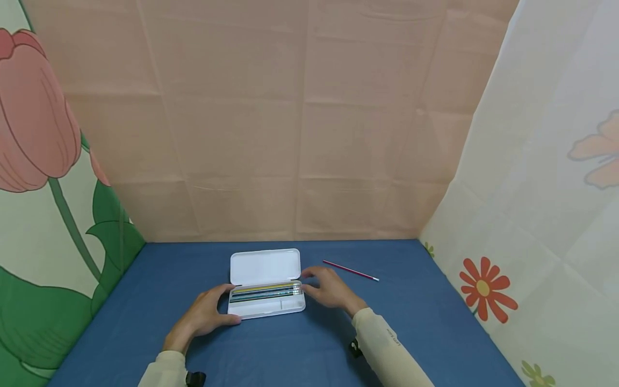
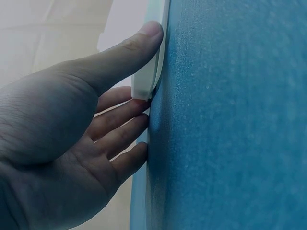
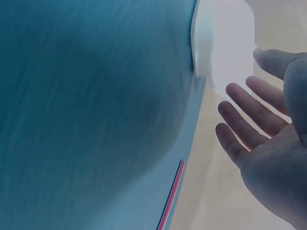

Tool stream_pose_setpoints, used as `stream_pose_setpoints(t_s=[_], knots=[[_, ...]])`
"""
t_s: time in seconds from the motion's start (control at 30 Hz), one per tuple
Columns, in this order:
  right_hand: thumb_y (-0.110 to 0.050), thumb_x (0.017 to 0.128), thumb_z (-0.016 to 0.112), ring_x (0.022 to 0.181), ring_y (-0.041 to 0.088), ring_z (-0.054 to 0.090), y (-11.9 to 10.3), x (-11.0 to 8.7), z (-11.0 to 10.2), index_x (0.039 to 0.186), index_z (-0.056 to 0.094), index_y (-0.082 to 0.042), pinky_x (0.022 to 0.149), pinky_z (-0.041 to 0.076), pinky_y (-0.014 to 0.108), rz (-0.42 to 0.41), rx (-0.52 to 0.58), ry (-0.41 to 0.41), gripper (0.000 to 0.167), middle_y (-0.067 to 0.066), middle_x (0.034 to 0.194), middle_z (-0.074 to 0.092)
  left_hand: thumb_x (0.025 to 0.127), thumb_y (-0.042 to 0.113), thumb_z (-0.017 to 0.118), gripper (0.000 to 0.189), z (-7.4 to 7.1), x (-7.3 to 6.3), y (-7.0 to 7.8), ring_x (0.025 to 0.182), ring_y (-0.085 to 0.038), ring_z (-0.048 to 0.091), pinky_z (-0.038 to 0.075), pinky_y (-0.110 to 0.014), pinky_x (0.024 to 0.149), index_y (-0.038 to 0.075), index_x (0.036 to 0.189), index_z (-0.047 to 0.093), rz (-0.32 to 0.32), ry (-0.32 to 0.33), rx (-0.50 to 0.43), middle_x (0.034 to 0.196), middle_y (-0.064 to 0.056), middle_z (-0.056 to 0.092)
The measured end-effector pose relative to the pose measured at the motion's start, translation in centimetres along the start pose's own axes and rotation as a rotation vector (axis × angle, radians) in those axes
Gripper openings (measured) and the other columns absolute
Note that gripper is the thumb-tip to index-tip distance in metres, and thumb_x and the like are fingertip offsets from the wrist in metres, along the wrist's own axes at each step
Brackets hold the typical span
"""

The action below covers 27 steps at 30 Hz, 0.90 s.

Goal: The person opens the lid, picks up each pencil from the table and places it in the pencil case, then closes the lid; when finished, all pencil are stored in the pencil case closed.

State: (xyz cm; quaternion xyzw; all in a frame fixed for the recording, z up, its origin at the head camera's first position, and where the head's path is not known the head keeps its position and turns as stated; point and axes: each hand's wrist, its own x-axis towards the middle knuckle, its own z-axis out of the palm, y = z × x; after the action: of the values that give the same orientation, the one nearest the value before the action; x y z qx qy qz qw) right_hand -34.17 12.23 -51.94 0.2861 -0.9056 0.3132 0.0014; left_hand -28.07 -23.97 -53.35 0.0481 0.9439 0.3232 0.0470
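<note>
A white pencil case [image 1: 254, 308] lies on the table with its lid [image 1: 265, 267] raised at the back. Several pencils [image 1: 265, 291], one of them yellow, lie side by side along its rear part. My left hand [image 1: 206, 312] holds the left end, thumb along the front edge and fingers at the back corner. In the left wrist view the thumb [image 2: 144, 40] presses the case's white side [image 2: 142, 87]. At the right end, my right hand [image 1: 330, 287] has its fingers loosely extended beside the case. Those fingers [image 3: 249, 110] hold nothing in the right wrist view.
A dark red pencil [image 1: 349, 269] with a white end lies on the blue tablecloth [image 1: 271, 355], behind and right of my right hand. A beige backdrop [image 1: 300, 123] rises behind the table. Flower-printed sheets hang at the left [image 1: 29, 231] and right [image 1: 532, 215].
</note>
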Motion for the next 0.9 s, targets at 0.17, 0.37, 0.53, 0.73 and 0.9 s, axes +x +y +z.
stream_pose_setpoints(t_s=[0.17,0.37,0.53,0.73,0.9], knots=[[-0.025,0.106,0.081,0.136,0.039,0.072,1.7,-1.0,-1.4,0.144,0.072,-0.002,0.118,0.059,0.062,0.021,-0.002,0.038,0.045,0.015,0.142,0.077,0.081,0.038,0.104,0.1,-0.1,0.0,-0.1,0.158,-0.057,0.048,0.041,-0.078,0.128,0.002,0.162,0.056,0.004,0.002,-0.006,0.17,-0.031,0.053],[-0.027,0.105,0.083,0.139,0.035,0.071,3.5,-2.2,-2.9,0.144,0.073,-0.008,0.123,0.052,0.065,0.072,-0.021,0.09,0.044,0.012,0.147,0.076,0.081,0.038,0.104,0.1,-0.1,-0.1,0.1,0.158,-0.057,0.049,0.041,-0.078,0.127,0.002,0.161,0.057,0.011,0.004,-0.006,0.169,-0.031,0.054],[-0.026,0.104,0.084,0.139,0.035,0.071,5.0,-3.1,-3.9,0.144,0.073,-0.01,0.12,0.055,0.063,0.108,-0.059,0.121,0.043,0.01,0.147,0.075,0.081,0.038,0.104,0.1,-0.1,-0.1,0.1,0.158,-0.057,0.048,0.041,-0.078,0.127,0.003,0.161,0.057,0.007,0.003,-0.003,0.169,-0.031,0.053],[-0.025,0.106,0.082,0.141,0.044,0.068,6.8,-4.0,-5.0,0.148,0.071,-0.008,0.115,0.058,0.065,0.165,-0.039,0.133,0.047,0.017,0.151,0.071,0.081,0.038,0.104,0.1,-0.1,0.0,0.1,0.158,-0.057,0.048,0.041,-0.078,0.127,0.003,0.161,0.057,0.004,0.003,-0.007,0.17,-0.031,0.053],[-0.022,0.106,0.081,0.142,0.048,0.065,8.5,-4.3,-5.5,0.148,0.07,-0.005,0.115,0.057,0.068,0.184,-0.057,0.161,0.046,0.021,0.152,0.069,0.081,0.038,0.104,0.1,0.0,0.0,0.0,0.158,-0.058,0.048,0.041,-0.078,0.127,0.003,0.161,0.057,0.0,0.002,-0.006,0.17,-0.031,0.053]])
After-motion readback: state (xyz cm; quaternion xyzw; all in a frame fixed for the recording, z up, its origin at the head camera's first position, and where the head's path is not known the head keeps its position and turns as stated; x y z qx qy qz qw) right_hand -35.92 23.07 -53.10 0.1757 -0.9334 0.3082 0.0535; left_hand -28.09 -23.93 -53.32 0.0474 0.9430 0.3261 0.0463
